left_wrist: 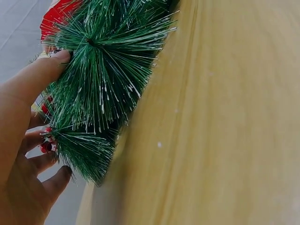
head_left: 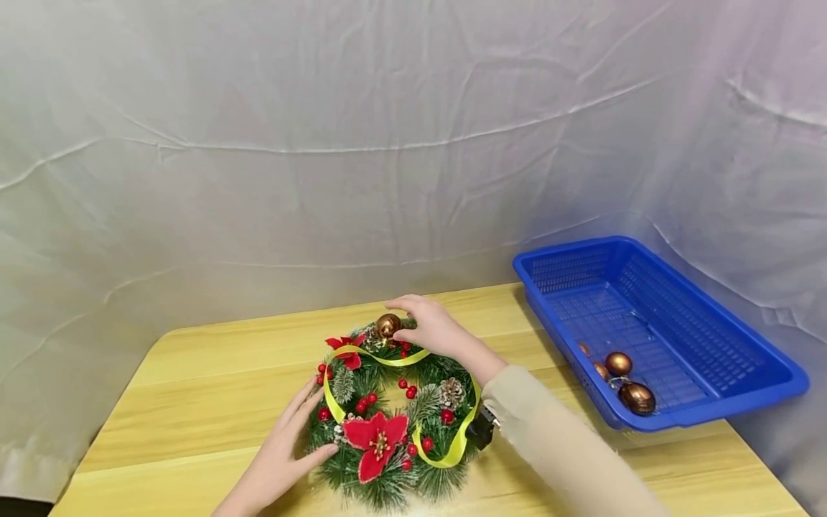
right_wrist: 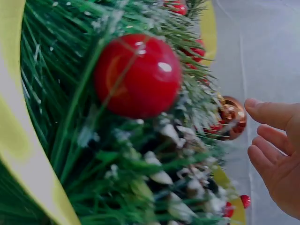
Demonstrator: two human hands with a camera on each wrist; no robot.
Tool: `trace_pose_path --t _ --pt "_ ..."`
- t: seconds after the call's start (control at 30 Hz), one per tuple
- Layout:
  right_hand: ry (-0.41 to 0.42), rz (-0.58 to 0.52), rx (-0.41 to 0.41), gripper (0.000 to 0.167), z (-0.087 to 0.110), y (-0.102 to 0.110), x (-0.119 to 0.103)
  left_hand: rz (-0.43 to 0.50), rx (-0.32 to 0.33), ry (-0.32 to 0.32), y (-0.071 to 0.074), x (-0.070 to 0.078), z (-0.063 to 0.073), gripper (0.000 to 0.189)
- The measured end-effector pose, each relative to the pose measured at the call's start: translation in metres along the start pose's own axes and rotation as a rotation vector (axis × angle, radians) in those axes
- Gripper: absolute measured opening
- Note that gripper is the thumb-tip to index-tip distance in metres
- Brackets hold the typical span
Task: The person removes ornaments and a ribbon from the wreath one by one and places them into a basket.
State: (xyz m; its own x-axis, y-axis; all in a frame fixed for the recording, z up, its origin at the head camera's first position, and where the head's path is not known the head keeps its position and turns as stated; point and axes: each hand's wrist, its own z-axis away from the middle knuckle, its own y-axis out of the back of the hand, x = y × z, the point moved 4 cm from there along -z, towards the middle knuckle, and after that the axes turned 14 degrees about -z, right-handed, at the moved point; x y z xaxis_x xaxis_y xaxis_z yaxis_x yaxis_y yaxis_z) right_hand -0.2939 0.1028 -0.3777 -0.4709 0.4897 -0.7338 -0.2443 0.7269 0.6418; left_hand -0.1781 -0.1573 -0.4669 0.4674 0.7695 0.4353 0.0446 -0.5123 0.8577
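Note:
A green wreath (head_left: 388,495) with snowy tips lies on the table, dressed with red poinsettias (head_left: 377,445), red berries (right_wrist: 138,75), pine cones (head_left: 451,392) and a yellow ribbon (head_left: 455,449). At its far side sits a shiny copper bauble (head_left: 388,326). My right hand (head_left: 429,327) is beside this bauble, thumb and fingers spread; the right wrist view shows the thumb tip close to the bauble (right_wrist: 233,117) and the other fingers apart from it. Along the wreath's left edge my left hand (head_left: 284,445) rests with fingers spread, its thumb (left_wrist: 47,70) against the needles.
A blue plastic basket (head_left: 698,301) stands to the right, overhanging the table's right edge. Several copper baubles (head_left: 637,398) lie in its near left corner. Pale cloth (head_left: 323,201) hangs behind the wooden table (head_left: 194,402).

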Motion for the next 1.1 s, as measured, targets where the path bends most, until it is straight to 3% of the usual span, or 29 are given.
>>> trace_pose_path --t 0.17,0.6,0.9,1.1 --pt "-0.004 0.045 -0.022 0.053 -0.005 -0.008 0.005 -0.002 -0.004 0.003 0.001 0.000 0.000 0.083" --pt "-0.080 0.021 0.002 0.035 -0.007 -0.018 0.005 0.006 -0.015 0.018 -0.001 -0.002 0.000 0.084" --pt "-0.004 -0.017 0.056 0.035 0.000 0.004 -0.017 0.011 -0.016 0.017 -0.002 -0.002 -0.001 0.084" --pt "0.070 -0.137 0.112 0.033 0.012 0.029 -0.041 0.019 -0.020 0.029 -0.002 -0.004 0.000 0.084"
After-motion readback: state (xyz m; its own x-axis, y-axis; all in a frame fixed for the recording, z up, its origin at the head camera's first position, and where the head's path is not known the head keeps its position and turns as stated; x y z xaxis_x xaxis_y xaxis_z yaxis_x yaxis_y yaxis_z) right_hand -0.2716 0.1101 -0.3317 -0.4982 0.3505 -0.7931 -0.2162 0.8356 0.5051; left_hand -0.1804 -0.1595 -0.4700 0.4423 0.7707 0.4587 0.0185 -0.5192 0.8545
